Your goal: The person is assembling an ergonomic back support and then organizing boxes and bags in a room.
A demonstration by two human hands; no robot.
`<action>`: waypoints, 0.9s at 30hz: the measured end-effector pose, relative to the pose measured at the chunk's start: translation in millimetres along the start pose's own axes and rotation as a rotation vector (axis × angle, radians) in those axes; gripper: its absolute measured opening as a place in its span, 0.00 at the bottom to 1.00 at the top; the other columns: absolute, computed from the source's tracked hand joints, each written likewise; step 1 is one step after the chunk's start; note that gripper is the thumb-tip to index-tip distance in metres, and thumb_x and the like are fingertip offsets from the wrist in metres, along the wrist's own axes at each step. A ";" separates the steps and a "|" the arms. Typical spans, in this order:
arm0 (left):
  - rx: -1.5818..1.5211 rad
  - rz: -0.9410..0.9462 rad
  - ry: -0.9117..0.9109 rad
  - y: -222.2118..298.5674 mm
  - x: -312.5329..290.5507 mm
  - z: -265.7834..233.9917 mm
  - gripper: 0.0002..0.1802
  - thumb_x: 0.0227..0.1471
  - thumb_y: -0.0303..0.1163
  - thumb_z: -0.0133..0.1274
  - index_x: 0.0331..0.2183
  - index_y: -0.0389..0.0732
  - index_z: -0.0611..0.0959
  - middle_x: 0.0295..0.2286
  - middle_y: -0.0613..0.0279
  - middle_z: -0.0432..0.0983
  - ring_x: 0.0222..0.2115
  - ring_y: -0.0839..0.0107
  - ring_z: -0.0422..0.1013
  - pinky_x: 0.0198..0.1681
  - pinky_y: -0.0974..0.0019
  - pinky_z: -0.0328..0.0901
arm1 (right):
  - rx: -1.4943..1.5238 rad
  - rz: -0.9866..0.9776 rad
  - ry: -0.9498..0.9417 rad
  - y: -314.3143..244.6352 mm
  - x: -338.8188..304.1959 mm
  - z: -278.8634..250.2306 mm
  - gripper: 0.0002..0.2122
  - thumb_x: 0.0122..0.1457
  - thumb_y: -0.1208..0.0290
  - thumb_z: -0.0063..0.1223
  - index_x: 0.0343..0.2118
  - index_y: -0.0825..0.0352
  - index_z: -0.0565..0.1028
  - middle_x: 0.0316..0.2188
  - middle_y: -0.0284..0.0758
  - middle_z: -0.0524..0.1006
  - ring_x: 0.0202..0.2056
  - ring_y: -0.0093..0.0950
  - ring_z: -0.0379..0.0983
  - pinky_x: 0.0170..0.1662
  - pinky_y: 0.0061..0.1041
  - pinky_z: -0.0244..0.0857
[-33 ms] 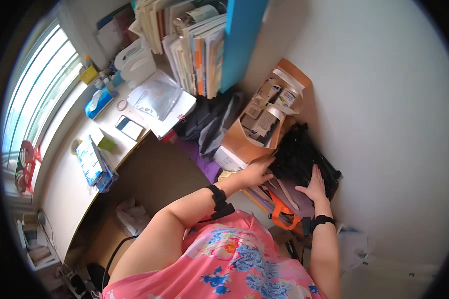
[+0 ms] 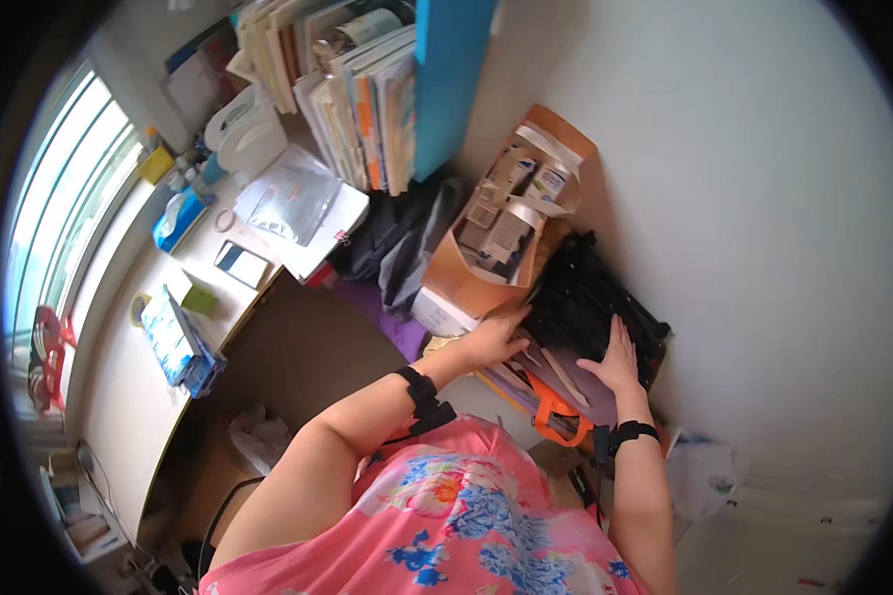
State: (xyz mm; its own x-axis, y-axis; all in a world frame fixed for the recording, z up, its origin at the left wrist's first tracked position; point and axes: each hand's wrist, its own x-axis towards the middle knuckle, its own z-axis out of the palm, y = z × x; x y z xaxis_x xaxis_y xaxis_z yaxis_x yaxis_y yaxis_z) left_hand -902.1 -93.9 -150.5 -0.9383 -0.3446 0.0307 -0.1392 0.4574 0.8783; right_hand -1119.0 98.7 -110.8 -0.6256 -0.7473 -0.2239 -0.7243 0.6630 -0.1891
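At the wall side of the corner, a black folded article (image 2: 593, 293) lies just beside an open brown cardboard box (image 2: 466, 281), between the box and the white wall (image 2: 764, 248). The right hand (image 2: 617, 365) is extended, fingers nearly straight and thumb set apart, laid against the near part of the black article; it encloses nothing. This flat contact probably serves to press or steady the article rather than lift it. The left hand (image 2: 496, 337) is partly curled at the near corner of the box, beside the edge of the black article. Its fingertips are not clear enough to tell whether it grips either one.

The box holds small cartons (image 2: 509, 233) packed close together; its walls presumably keep them from spilling. A white carton (image 2: 444, 312) sits against the near end of the box. Below the hands, an orange strap (image 2: 549, 397) lies beside a purple-grey sheet-like item (image 2: 593, 387).

On the worktop (image 2: 109, 387) to the left, a clear packet (image 2: 293, 203) rests on papers, where its weight may hold them down. A black band (image 2: 633, 432) encircles the right wrist, likely to secure a device.
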 end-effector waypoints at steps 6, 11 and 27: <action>-0.084 0.077 -0.083 -29.5 -10.6 -12.3 0.30 0.54 0.27 0.51 0.57 0.33 0.62 0.52 0.45 0.66 0.56 0.62 0.62 0.56 0.63 0.58 | 0.008 -0.008 0.440 9.6 -103.4 17.3 0.34 0.50 0.69 0.58 0.60 0.65 0.58 0.62 0.42 0.56 0.62 0.41 0.51 0.64 0.39 0.45; -0.226 -0.091 -0.167 -1.2 -7.7 -16.5 0.11 0.59 0.33 0.48 0.35 0.33 0.77 0.29 0.63 0.77 0.33 0.75 0.72 0.39 0.72 0.64 | 0.398 0.424 0.500 68.8 -256.5 93.5 0.20 0.52 0.72 0.53 0.50 0.65 0.70 0.51 0.43 0.70 0.51 0.42 0.67 0.53 0.34 0.62; 0.221 0.191 -0.645 169.3 -57.8 188.6 0.18 0.59 0.41 0.44 0.34 0.35 0.79 0.28 0.53 0.76 0.31 0.65 0.72 0.38 0.63 0.65 | 0.935 1.377 -0.089 -37.8 -684.2 380.5 0.19 0.55 0.59 0.52 0.46 0.66 0.75 0.42 0.43 0.77 0.45 0.39 0.74 0.46 0.34 0.67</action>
State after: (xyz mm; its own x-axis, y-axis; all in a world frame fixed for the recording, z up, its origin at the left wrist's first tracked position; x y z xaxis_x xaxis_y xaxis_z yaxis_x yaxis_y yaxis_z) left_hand -931.2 158.1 -93.6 -0.9438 0.2809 -0.1741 0.0493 0.6407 0.7662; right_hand -553.4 601.6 -314.3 -0.5652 0.3616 -0.7415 0.7496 0.6004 -0.2786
